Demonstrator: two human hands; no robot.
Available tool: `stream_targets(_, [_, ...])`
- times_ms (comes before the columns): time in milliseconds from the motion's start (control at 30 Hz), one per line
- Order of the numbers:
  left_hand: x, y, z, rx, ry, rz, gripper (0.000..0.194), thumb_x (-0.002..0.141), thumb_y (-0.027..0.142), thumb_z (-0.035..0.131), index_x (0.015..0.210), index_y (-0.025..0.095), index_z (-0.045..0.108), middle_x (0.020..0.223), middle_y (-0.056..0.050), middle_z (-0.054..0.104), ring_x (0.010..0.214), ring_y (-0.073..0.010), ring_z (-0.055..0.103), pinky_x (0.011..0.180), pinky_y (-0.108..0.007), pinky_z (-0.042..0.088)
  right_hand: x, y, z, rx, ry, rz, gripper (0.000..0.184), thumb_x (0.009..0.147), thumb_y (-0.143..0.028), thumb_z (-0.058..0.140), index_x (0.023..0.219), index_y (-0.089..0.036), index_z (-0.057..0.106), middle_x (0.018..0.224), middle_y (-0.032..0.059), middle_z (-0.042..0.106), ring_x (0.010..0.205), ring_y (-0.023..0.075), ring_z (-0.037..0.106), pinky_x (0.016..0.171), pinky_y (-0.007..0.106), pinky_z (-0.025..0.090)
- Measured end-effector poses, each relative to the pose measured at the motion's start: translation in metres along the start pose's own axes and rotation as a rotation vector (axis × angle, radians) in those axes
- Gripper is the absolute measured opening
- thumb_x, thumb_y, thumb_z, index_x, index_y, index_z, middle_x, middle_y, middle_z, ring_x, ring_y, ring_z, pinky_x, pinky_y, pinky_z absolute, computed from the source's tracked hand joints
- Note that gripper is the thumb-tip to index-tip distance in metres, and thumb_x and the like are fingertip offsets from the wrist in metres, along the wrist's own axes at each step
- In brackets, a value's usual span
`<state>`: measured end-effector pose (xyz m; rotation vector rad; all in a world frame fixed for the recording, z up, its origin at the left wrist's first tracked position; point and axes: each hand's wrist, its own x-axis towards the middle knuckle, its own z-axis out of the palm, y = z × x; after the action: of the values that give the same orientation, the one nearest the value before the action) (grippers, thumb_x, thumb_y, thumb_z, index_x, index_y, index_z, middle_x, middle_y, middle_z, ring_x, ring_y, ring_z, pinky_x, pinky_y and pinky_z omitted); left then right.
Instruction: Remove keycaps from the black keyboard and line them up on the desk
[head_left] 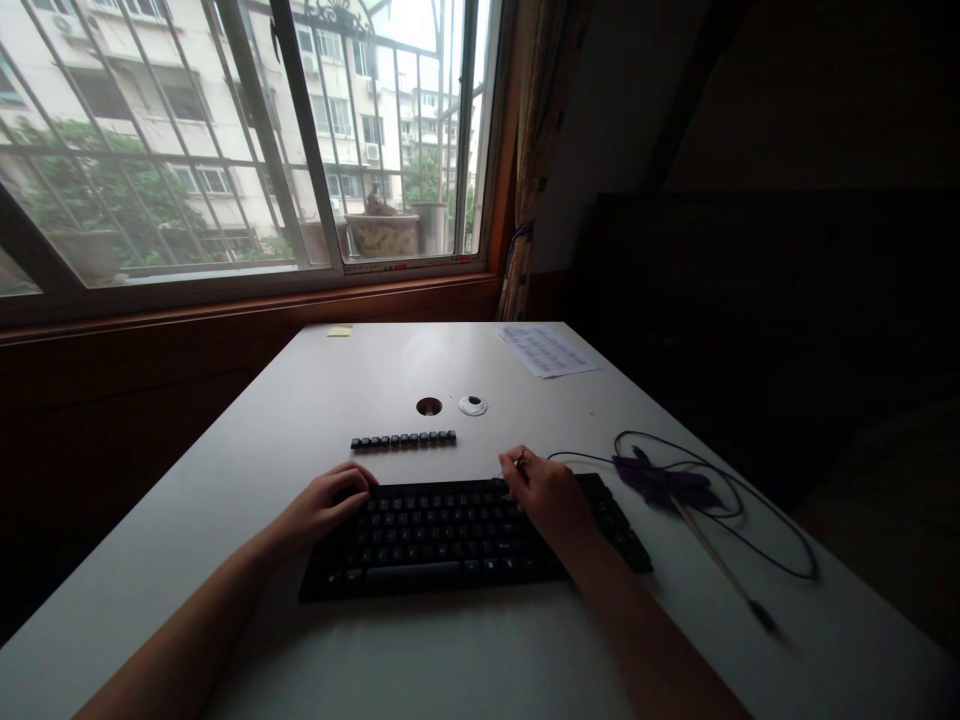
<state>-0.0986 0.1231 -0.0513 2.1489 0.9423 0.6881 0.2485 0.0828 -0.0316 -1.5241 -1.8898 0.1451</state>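
A black keyboard (442,525) lies on the white table in front of me. My left hand (341,497) grips its upper left corner with curled fingers. Over the top row, right of the middle, my right hand (546,492) is closed in a pinch. A small thin thing shows at its fingertips, too small and dark to make out. Beyond the keyboard, several loose black keycaps (403,440) stand in a neat row. Part of the keyboard's right side is hidden under my right hand and forearm.
On the right lie a black cable (780,565), a dark purple cloth (664,482) and a thin stick with a dark tip (720,565). Farther back are a cable hole (429,407), a white round cover (472,405), printed papers (551,352) and yellow sticky notes (340,330).
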Motion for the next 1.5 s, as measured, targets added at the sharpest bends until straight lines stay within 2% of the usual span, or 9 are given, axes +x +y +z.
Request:
stream_targets(100, [0.0,0.001,0.0,0.007,-0.003,0.001,0.024,0.095,0.036,0.049,0.091,0.017,0.063,0.105,-0.009,0.063,0.098,-0.0218,0.059,0.088,-0.033,0.049,-0.001,-0.003,0.005,-0.106,0.047,-0.055,0.03,0.098,-0.037,0.041,0.083,-0.02,0.061,0.058,0.0006,0.064,0.054,0.0167,0.064,0.057,0.025,0.041])
stream_targets(167, [0.001,0.001,0.0,0.008,-0.003,0.002,0.024,0.095,0.036,0.049,0.09,0.017,0.063,0.105,-0.009,0.063,0.098,-0.0216,0.059,0.088,-0.033,0.049,-0.001,-0.003,0.006,-0.095,0.051,-0.035,0.03,0.098,-0.037,0.041,0.082,-0.02,0.06,0.057,0.0005,0.064,0.053,0.0164,0.064,0.058,0.025,0.042])
stream_targets(300, [0.0,0.0,0.0,0.01,-0.006,0.001,0.022,0.095,0.034,0.05,0.091,0.017,0.063,0.106,-0.009,0.062,0.098,-0.0213,0.059,0.089,-0.033,0.048,0.001,0.003,0.002,0.102,0.012,0.104,0.032,0.098,-0.041,0.04,0.08,-0.021,0.057,0.052,-0.0036,0.06,0.041,0.0116,0.058,0.051,0.021,0.042])
stream_targets(433, [-0.001,-0.001,0.0,0.015,-0.002,-0.005,0.021,0.094,0.034,0.05,0.09,0.017,0.062,0.106,-0.008,0.062,0.099,-0.0213,0.059,0.089,-0.033,0.048,0.004,0.009,0.0,0.284,-0.004,0.217,0.035,0.096,-0.046,0.041,0.077,-0.021,0.056,0.05,-0.0045,0.059,0.038,0.011,0.057,0.045,0.02,0.042])
stream_targets(933, [0.0,0.001,0.001,0.013,0.007,-0.01,0.021,0.094,0.034,0.051,0.089,0.017,0.063,0.105,-0.008,0.063,0.098,-0.0212,0.059,0.088,-0.032,0.048,0.008,0.029,0.007,0.476,0.029,0.362,0.038,0.091,-0.054,0.045,0.081,-0.02,0.058,0.05,-0.0037,0.058,0.037,0.0119,0.053,0.04,0.021,0.04])
stream_targets(1167, [0.0,0.0,0.001,0.018,0.007,-0.004,0.021,0.093,0.034,0.051,0.089,0.017,0.063,0.105,-0.008,0.063,0.098,-0.0211,0.059,0.088,-0.033,0.049,0.008,0.021,0.001,0.494,0.027,0.316,0.037,0.09,-0.054,0.046,0.08,-0.02,0.058,0.047,-0.0041,0.056,0.037,0.0117,0.051,0.041,0.021,0.039])
stream_targets(1333, [0.0,0.002,0.003,0.06,0.064,0.049,0.018,0.094,0.031,0.051,0.093,0.017,0.062,0.102,-0.008,0.063,0.097,-0.0205,0.06,0.088,-0.033,0.049,0.006,0.013,-0.003,0.547,0.067,0.321,0.037,0.09,-0.053,0.049,0.08,-0.019,0.06,0.048,-0.0036,0.056,0.038,0.0109,0.051,0.043,0.021,0.04])
stream_targets(1500, [-0.002,0.012,0.009,0.239,0.235,0.114,0.013,0.093,0.023,0.052,0.099,0.02,0.062,0.098,-0.006,0.063,0.093,-0.0192,0.06,0.083,-0.034,0.051,0.004,0.0,0.002,0.83,-0.018,0.364,0.037,0.088,-0.054,0.053,0.084,-0.018,0.061,0.05,-0.004,0.056,0.04,0.0108,0.051,0.041,0.021,0.041])
